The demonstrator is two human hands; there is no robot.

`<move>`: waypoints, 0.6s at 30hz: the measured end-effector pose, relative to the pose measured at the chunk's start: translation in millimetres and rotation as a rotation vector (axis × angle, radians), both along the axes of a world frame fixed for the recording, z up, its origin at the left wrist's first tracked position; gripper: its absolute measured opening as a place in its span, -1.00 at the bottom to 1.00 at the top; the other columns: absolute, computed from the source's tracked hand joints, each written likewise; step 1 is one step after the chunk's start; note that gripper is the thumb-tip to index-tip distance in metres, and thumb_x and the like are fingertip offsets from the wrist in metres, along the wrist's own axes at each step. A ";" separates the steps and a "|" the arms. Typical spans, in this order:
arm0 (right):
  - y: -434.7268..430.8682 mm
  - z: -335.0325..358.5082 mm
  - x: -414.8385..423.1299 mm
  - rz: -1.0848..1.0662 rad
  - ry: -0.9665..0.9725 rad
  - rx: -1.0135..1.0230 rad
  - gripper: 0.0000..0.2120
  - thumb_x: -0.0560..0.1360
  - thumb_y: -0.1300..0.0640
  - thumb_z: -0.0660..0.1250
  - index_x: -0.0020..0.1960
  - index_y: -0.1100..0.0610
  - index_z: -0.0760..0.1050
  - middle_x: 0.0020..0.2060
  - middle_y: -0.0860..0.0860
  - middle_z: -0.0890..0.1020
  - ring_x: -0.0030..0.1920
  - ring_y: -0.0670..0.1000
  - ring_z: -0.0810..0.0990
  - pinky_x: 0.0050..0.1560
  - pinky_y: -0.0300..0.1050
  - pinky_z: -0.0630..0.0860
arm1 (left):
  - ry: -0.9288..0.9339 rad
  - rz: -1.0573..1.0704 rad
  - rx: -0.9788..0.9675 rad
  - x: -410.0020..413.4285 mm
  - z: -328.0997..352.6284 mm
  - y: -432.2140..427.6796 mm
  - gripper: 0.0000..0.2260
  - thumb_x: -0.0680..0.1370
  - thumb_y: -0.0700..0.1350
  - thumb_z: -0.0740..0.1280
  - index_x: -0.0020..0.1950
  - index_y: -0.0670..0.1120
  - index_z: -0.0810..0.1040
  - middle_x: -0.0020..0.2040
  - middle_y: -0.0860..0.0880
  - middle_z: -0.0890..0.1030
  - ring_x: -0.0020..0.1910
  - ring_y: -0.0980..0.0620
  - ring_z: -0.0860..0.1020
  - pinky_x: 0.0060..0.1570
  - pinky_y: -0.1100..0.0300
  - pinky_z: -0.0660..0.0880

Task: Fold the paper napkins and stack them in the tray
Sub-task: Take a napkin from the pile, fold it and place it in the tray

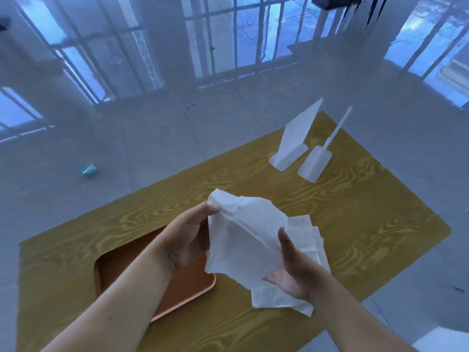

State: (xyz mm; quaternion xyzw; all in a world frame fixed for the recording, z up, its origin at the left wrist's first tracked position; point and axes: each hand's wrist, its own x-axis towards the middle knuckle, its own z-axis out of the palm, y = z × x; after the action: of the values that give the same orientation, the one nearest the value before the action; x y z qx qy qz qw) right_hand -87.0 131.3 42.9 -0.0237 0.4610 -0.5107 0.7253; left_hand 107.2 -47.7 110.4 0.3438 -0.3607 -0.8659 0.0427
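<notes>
A crumpled white paper napkin (243, 235) hangs in the air above the table, held between both hands. My left hand (187, 237) pinches its upper left corner with thumb and fingers. My right hand (291, 268) grips its lower right part from underneath. Below my right hand, more white napkins (309, 232) lie loosely piled on the table. An orange-brown tray (187, 288) sits at the near left, partly hidden under my left forearm; the part I see holds no napkins.
The yellow wood-grain table (355, 212) ends close on every side, with grey tiled floor around it. Two white upright plastic stands (294, 141) (317, 158) are at the far right of the table. A small piece of litter (88, 170) lies on the floor.
</notes>
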 end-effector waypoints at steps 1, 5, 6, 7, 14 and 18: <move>-11.3 6.1 9.0 0.025 -0.037 -0.067 -0.12 0.30 -0.40 0.55 0.50 -0.03 0.46 0.43 0.09 0.61 0.43 0.13 0.57 0.46 0.27 0.43 | -0.005 0.049 0.008 13.5 1.3 -5.9 -0.53 0.54 0.08 0.44 0.40 -0.11 0.63 0.26 -0.21 0.67 0.22 -0.21 0.65 0.29 -0.18 0.54; -57.0 28.6 34.6 0.075 0.065 -0.160 -0.44 0.49 0.03 0.55 0.41 0.26 0.56 0.43 0.25 0.57 0.34 0.15 0.61 0.43 0.17 0.48 | -0.064 0.243 -0.055 62.9 2.1 -22.6 -0.51 0.54 0.01 0.45 0.44 -0.14 0.58 0.37 -0.32 0.59 0.33 -0.32 0.58 0.40 -0.23 0.46; -67.0 31.4 38.4 0.081 0.112 -0.142 -0.55 0.52 0.12 0.51 0.34 0.31 0.60 0.37 0.28 0.60 0.25 0.16 0.65 0.32 0.13 0.56 | -0.080 0.299 -0.081 72.9 1.1 -25.0 -0.52 0.53 -0.03 0.45 0.42 -0.17 0.58 0.31 -0.31 0.61 0.26 -0.29 0.60 0.33 -0.17 0.51; -76.0 34.4 42.1 0.095 0.163 -0.126 -0.66 0.55 0.18 0.48 0.27 0.31 0.65 0.30 0.27 0.66 0.16 0.14 0.68 0.21 0.09 0.61 | -0.092 0.355 -0.105 81.2 0.1 -27.2 -0.57 0.52 -0.06 0.45 0.36 -0.19 0.60 0.22 -0.27 0.65 0.14 -0.21 0.64 0.18 -0.07 0.59; -112.6 52.9 59.3 0.344 0.402 -0.074 -0.81 0.63 0.15 0.37 0.19 0.08 0.71 -0.02 0.03 0.76 -0.09 -0.02 0.72 -0.12 -0.08 0.63 | -0.319 0.515 -0.232 115.3 -9.5 -29.4 -0.87 0.52 -0.11 0.53 -0.21 -0.02 0.66 -0.23 -0.06 0.69 -0.34 0.02 0.64 -0.40 0.16 0.56; -120.6 56.9 54.0 0.404 0.374 -0.044 -0.75 0.62 0.25 0.35 0.27 0.11 0.63 -0.02 0.06 0.77 -0.14 0.01 0.74 -0.24 -0.10 0.64 | -0.353 0.510 -0.235 126.8 -16.1 -28.4 -0.91 0.55 -0.11 0.53 -0.15 -0.03 0.71 -0.16 -0.09 0.74 -0.28 -0.02 0.68 -0.35 0.13 0.61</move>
State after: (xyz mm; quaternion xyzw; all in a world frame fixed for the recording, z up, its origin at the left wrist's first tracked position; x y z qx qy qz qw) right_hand -33.0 10.7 99.8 -0.2246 0.5616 -0.3526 0.7141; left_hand 233.9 -76.1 94.3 0.5603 -0.3623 -0.7070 0.2344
